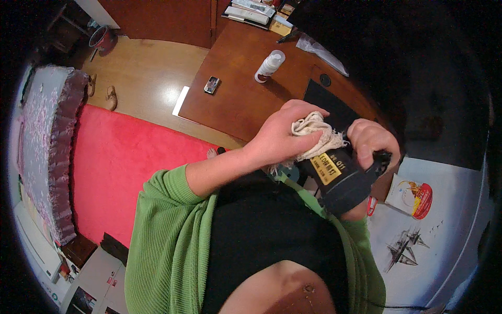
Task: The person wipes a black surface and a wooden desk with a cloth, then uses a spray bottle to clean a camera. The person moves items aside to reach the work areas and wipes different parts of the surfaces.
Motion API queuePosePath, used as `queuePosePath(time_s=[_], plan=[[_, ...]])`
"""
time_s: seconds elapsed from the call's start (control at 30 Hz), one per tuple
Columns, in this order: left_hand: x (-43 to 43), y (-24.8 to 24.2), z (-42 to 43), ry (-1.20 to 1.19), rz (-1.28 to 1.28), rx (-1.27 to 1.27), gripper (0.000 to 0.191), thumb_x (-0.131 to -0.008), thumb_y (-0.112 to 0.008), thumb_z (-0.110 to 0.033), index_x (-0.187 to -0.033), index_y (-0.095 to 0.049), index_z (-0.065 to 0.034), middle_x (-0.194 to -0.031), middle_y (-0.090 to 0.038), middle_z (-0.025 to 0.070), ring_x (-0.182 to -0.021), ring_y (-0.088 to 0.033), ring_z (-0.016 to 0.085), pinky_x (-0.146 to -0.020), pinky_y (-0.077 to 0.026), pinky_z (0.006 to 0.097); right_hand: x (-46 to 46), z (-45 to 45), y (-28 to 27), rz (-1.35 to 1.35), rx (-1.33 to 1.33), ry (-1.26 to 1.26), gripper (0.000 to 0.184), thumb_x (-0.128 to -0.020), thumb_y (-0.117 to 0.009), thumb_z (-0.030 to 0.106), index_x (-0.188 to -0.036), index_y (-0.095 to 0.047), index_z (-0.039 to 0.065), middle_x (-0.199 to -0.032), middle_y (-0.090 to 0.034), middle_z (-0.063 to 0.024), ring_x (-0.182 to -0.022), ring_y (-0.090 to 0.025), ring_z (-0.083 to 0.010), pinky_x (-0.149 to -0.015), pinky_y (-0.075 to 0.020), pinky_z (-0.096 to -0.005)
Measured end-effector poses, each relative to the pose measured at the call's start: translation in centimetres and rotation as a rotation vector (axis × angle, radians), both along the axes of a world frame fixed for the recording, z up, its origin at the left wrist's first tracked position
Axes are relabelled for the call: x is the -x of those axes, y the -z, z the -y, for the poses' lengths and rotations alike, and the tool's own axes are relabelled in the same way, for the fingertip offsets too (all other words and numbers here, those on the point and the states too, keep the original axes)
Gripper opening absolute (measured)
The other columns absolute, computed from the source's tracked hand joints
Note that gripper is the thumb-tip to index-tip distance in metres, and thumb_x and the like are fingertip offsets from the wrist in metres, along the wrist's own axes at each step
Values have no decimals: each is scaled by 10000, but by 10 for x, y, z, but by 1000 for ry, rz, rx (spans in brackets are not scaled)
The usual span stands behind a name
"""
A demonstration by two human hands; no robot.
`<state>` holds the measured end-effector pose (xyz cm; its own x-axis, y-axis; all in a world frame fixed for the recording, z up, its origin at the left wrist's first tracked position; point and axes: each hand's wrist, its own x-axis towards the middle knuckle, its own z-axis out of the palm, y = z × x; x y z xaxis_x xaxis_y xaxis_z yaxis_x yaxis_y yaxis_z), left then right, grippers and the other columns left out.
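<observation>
My left hand (280, 127) grips a bunched off-white cloth (319, 131) with frayed edges and presses it against the top of a black handheld lamp (349, 186). A yellow label with writing sits on the lamp's side, partly below the cloth. My right hand (372, 143) holds the lamp from the far right, its fingers curled around a black handle part (381, 163). The lamp is tilted in front of my chest, near the desk's edge. Part of its upper end is hidden by the cloth and my fingers.
On the wooden desk (235, 51) stand a white pump bottle (270, 66), a small dark-faced object (212, 84), a black mat (327, 100) and a clear plastic bag (321, 53). Boxes (251, 13) lie at its back. A pink rug (129, 157) and a bed (43, 129) are leftward.
</observation>
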<state>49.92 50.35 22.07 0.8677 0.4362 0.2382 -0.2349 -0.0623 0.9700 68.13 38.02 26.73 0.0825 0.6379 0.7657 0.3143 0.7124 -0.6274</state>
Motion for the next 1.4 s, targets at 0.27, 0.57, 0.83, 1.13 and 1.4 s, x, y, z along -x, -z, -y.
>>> queuePosePath(time_s=[0.27,0.57,0.83,1.13,1.4], plan=[[-29,5,12,-187,-9,-64,266,-910,-685,-237,-1099,-682,-50,-1072,-635,103,-1037,-611,245,-912,-486,354,3,0,-6,36,34,89,116,-724,-670,-9,-708,-565,38,-666,-590,-62,-556,-552,-207,-570,-476,-357],[-11,7,3,93,267,-116,604,-902,-654,-321,-1406,-461,-49,-1416,-459,135,-1409,-334,311,-1160,-271,447,-37,19,-33,-83,307,-282,164,-844,-663,40,-731,-548,72,-719,-558,-30,-656,-506,-181,-649,-404,-360],[-14,4,4,-16,82,-17,469,-825,-718,-199,-1239,-577,-28,-1262,-544,147,-1220,-520,292,-1048,-412,386,-7,1,-23,-63,164,-157,192,-805,-667,25,-666,-542,66,-660,-553,-27,-561,-497,-173,-554,-408,-332],[-33,-1,-5,45,-4,-60,426,-817,-730,-218,-1169,-611,-10,-1146,-604,130,-1107,-591,282,-981,-460,364,2,4,-14,57,88,66,135,-767,-672,15,-704,-554,35,-667,-581,-68,-565,-544,-204,-579,-466,-357],[-8,8,0,38,320,-125,512,-807,-704,-157,-1289,-552,-72,-1359,-521,135,-1288,-489,262,-1106,-354,374,-32,15,-39,-117,138,-203,231,-903,-601,56,-699,-495,79,-665,-530,-26,-570,-476,-178,-576,-375,-335]])
